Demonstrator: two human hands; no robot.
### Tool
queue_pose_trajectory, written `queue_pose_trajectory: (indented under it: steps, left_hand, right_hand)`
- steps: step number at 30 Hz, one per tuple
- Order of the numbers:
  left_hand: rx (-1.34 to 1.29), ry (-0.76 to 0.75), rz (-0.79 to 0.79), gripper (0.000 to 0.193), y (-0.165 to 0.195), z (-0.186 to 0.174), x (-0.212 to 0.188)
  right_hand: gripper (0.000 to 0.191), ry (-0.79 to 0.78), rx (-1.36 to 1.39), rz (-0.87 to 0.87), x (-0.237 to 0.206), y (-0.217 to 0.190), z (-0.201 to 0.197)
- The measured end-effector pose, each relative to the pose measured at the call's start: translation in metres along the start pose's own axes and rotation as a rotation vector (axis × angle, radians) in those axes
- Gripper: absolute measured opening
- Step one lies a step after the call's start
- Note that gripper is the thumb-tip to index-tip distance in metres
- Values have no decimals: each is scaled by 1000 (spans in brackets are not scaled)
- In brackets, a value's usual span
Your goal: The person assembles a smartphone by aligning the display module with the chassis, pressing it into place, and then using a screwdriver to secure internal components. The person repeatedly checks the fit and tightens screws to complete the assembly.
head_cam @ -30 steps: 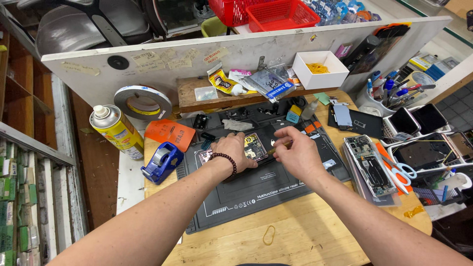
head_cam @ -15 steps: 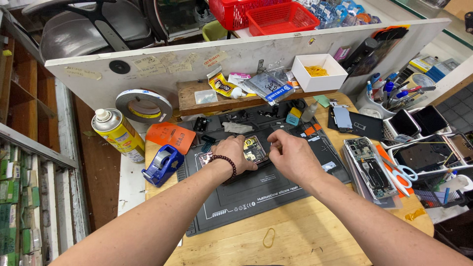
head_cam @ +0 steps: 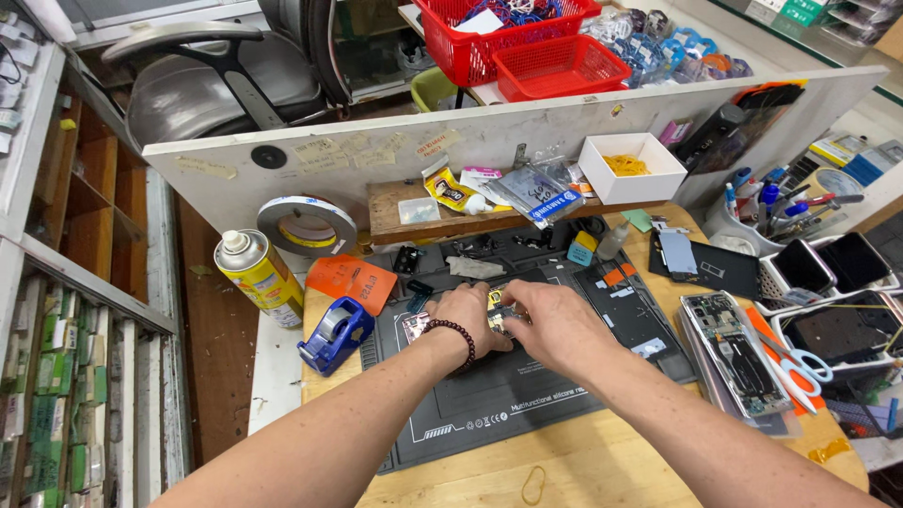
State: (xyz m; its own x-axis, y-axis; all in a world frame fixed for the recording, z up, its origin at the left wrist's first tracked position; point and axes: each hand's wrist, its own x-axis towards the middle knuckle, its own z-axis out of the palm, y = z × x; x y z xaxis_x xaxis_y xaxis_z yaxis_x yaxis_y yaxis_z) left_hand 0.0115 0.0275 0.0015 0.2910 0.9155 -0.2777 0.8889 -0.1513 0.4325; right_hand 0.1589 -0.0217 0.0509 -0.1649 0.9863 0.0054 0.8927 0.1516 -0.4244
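With both sets of fingers pinched on the small opened phone (head_cam: pixel 499 318) lying on the dark repair mat (head_cam: pixel 527 404), keep your left hand (head_cam: pixel 466 315) steadying it while your right hand (head_cam: pixel 555 325) works gently, clear of the tape dispenser (head_cam: pixel 336 334) beyond your left fingers.

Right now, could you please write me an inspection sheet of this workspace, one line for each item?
Surface: dark repair mat on a wooden table.
Job's things: small opened phone under both hands.
Clutter: spray can, blue tape dispenser, tape roll, scissors, second opened phone, white box.
Hands: left hand and right hand both on the small phone; grip hidden.
Cables: nothing seen.
Surroundings: white divider, red baskets, grey chair.
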Motion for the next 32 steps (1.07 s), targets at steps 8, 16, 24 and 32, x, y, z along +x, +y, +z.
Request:
queue_pose_trajectory:
  steps: [8,16,24,32]
  left_hand:
    - [-18,26,36,83,-4,0,-1]
    - [23,-11,-10,85,0,-1,0]
    - [16,20,17,83,-3,2,1]
    - [4,3,2,83,-1,-2,-3]
  right_hand:
    - [25,70,256,-77,6,-7,6]
    - [20,32,-112,117,0,-9,-1]
    - [18,83,169,-82,-2,-8,7]
    - [37,76,351,-17,7,5,23]
